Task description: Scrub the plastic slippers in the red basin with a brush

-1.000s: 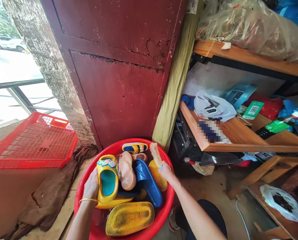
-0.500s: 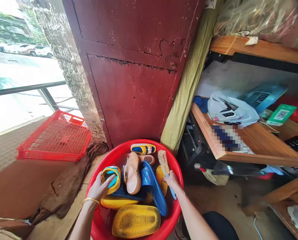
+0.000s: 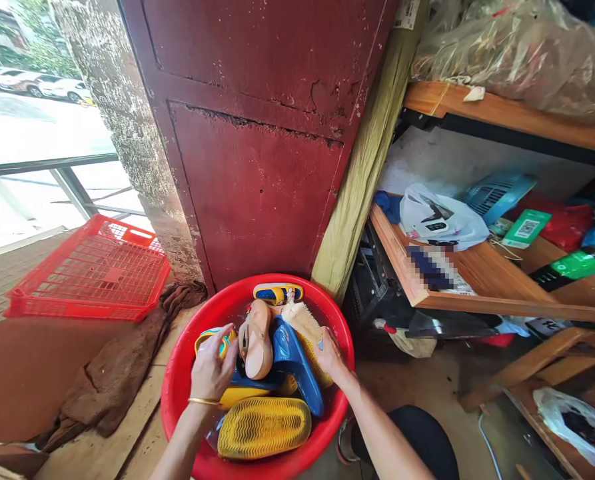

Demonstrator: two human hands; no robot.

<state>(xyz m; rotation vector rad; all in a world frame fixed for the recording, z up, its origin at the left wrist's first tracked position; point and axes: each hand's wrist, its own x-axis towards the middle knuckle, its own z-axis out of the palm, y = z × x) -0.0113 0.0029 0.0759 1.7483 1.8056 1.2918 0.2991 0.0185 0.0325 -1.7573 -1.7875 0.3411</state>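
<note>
A red basin (image 3: 177, 373) holds several slippers in water. My left hand (image 3: 212, 370) closes around a small yellow-and-teal slipper (image 3: 226, 345) at the basin's left side, covering much of it. In my right hand (image 3: 331, 355) is a scrubbing brush (image 3: 301, 319), its pale bristles pointing toward the far side and its handle mostly covered by my fingers. Between the hands lie a beige sandal (image 3: 258, 343) and a blue slipper (image 3: 300, 373). Nearest me, a slipper with a yellow ridged sole (image 3: 264, 428) lies sole up. Another yellow-and-blue slipper (image 3: 278, 293) rests by the far rim.
Behind the basin stands a dark red door (image 3: 262, 193). A red plastic crate (image 3: 92, 273) and a brown cloth (image 3: 112, 373) lie to the left. On the right, a wooden drawer (image 3: 477, 300) juts out with a plastic bag (image 3: 442, 217) in it.
The brush has swung left, over the middle of the basin. My left hand has turned and moved slightly right with the small slipper. The view has shifted a little.
</note>
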